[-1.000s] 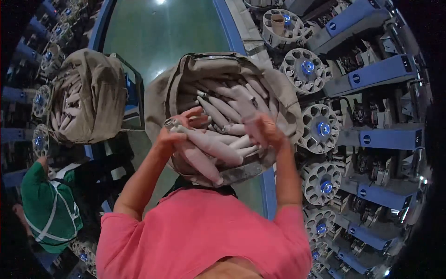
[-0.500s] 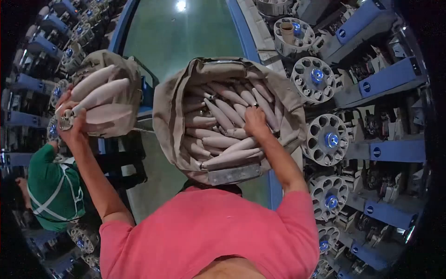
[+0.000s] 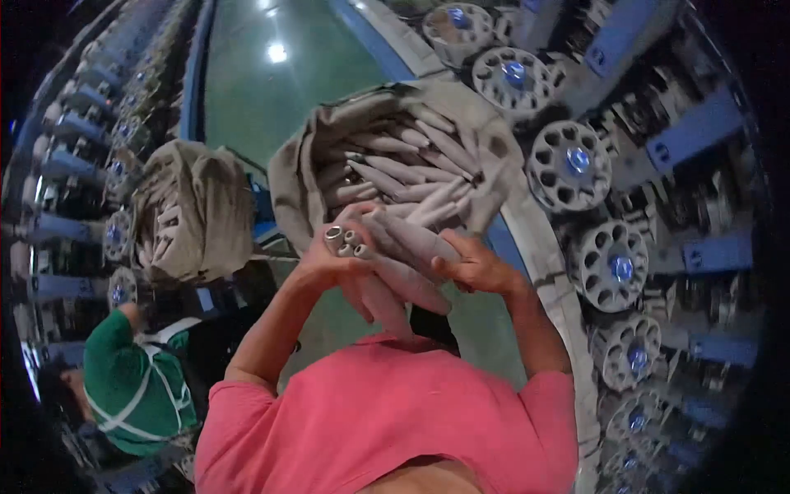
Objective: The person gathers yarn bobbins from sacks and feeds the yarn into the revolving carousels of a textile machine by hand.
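Observation:
Several pale pinkish yarn bobbins [image 3: 403,281] are bunched in my left hand [image 3: 333,255], whose fingers wrap round their hollow ends. My right hand [image 3: 479,262] is closed on the wide end of one bobbin at the right side of the bunch. Both hands are over the near edge of a large cloth sack [image 3: 294,185]. More bobbins [image 3: 395,169] lie in the sack at many angles. My hands and the bunch hide the sack's near rim.
A second cloth sack [image 3: 214,214] with bobbins stands at the left. Below it is a person in green [image 3: 140,383]. Machines with round perforated holders [image 3: 569,165] and blue arms [image 3: 699,144] line the right. A green floor [image 3: 271,99] runs ahead.
My left hand has come back from the left with its bobbins, to the front of the sack. My right hand has left the sack's inside and now grips a bobbin by the bunch. The view has turned.

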